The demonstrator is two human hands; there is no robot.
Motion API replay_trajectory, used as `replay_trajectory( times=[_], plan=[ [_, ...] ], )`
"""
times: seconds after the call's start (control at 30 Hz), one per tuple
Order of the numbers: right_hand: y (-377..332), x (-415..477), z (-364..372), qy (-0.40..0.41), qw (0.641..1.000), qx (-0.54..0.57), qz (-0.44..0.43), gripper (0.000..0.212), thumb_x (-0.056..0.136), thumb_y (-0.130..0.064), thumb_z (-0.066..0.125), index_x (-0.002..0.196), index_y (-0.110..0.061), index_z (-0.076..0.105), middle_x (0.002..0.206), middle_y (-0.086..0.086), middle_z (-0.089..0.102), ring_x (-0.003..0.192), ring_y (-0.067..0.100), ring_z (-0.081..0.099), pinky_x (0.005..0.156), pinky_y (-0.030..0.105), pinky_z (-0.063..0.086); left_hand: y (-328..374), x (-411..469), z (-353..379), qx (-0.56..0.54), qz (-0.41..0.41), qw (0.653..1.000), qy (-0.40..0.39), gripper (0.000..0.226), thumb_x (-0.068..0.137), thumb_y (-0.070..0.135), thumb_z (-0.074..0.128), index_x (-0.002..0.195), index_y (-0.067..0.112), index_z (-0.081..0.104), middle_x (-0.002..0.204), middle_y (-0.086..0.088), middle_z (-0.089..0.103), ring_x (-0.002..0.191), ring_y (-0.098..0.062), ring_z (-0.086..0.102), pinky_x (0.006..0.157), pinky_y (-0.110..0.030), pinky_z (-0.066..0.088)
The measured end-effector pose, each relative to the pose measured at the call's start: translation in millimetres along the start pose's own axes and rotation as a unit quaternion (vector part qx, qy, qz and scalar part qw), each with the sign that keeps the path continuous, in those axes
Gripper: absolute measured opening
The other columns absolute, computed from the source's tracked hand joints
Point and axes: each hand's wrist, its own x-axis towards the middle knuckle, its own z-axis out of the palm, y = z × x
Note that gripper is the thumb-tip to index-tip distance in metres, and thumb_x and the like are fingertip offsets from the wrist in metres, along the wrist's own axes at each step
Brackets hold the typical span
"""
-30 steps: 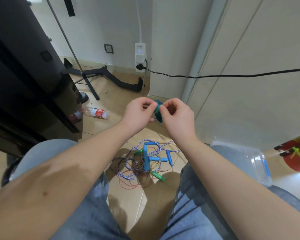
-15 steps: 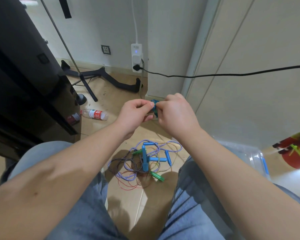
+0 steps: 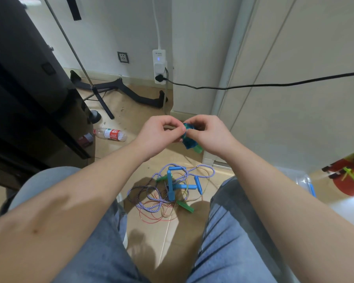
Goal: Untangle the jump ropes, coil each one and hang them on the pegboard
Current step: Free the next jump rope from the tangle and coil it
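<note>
Head view shows the floor (image 3: 166, 242) widest, with a dark cabinet (image 3: 25, 88) at 9 to 10 o'clock and a clear plastic box (image 3: 302, 180) at 3 o'clock, beside your right knee. No pegboard shows.

Between your knees, at 6 o'clock from your hands, the tangle of jump ropes (image 3: 151, 199) lies on the floor. It is a purple-and-white braided cord and thin reddish and yellowish cords looped through one another, with blue handles (image 3: 170, 186) and green handles (image 3: 185, 206) crossing in the middle. A plastic bottle (image 3: 110, 134) lies on its side at 10 o'clock, well apart from the ropes.

Above the tangle you hold a small teal bundle (image 3: 187, 139), seemingly a coiled rope, with a green tip (image 3: 198, 149) poking out at its 5 o'clock. Your left grip (image 3: 157, 135) is pinched on its 9 o'clock edge. Your right grip (image 3: 208, 133) is curled round its 3 o'clock side. Both are clamped on it.

The cord looks light, limp and slick, so the coil will likely spring open if you ease off; pinch across the wraps. The handles are the stiff parts. For the floor ropes, take hold at a handle and feed it through the loops, since pulling mid-cord would probably tighten the knots.
</note>
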Motion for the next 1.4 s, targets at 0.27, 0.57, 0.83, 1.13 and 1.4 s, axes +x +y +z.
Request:
replay_trajectory(
  times=[0.27,0.57,0.83,1.13,1.4],
  plan=[
    [1,-10,3,0.017,0.988,0.155,0.017,0.010,0.091,-0.016,0.070,0.100,-0.018,0.072,0.090,0.000,0.074,0.084,0.020,0.074,0.082,0.045,0.061,4,0,-4,-0.022,0.009,0.999,-0.030,0.014,0.087,0.005,0.073,0.084,0.015,0.064,0.096,-0.011,0.071,0.079,-0.019,0.074,0.080,-0.033,0.060],
    [-4,-13,8,0.029,0.985,0.164,0.037,0.021,0.086,-0.012,0.072,0.105,-0.019,0.071,0.098,0.001,0.072,0.088,0.013,0.070,0.076,0.027,0.059,2,1,0,0.051,0.024,0.998,0.030,0.014,0.089,0.009,0.070,0.081,0.016,0.062,0.095,-0.008,0.072,0.072,-0.018,0.076,0.071,-0.032,0.062],
    [0,-11,14,0.085,0.980,0.179,0.028,0.014,0.082,-0.015,0.076,0.089,-0.025,0.069,0.090,0.006,0.072,0.085,0.021,0.072,0.073,0.035,0.061,4,-2,-3,0.010,0.019,1.000,0.001,0.014,0.094,0.016,0.067,0.081,0.010,0.067,0.093,-0.013,0.070,0.086,-0.022,0.074,0.070,-0.031,0.062],
    [3,-15,11,0.063,0.994,0.073,-0.042,0.016,0.084,-0.020,0.077,0.090,-0.031,0.066,0.089,-0.010,0.069,0.087,0.009,0.067,0.079,0.034,0.061,9,3,-16,-0.066,-0.131,0.985,-0.090,0.013,0.091,0.014,0.070,0.101,0.008,0.075,0.095,-0.014,0.076,0.088,-0.015,0.074,0.068,-0.023,0.060],
    [-2,-13,10,-0.013,0.996,0.080,-0.042,0.029,0.089,-0.021,0.075,0.117,-0.027,0.070,0.104,-0.011,0.070,0.098,0.007,0.067,0.090,0.034,0.059,7,5,-14,-0.044,-0.158,0.984,-0.064,0.012,0.101,0.018,0.056,0.097,0.012,0.067,0.100,-0.007,0.072,0.092,-0.008,0.070,0.064,-0.024,0.058]
  ],
)
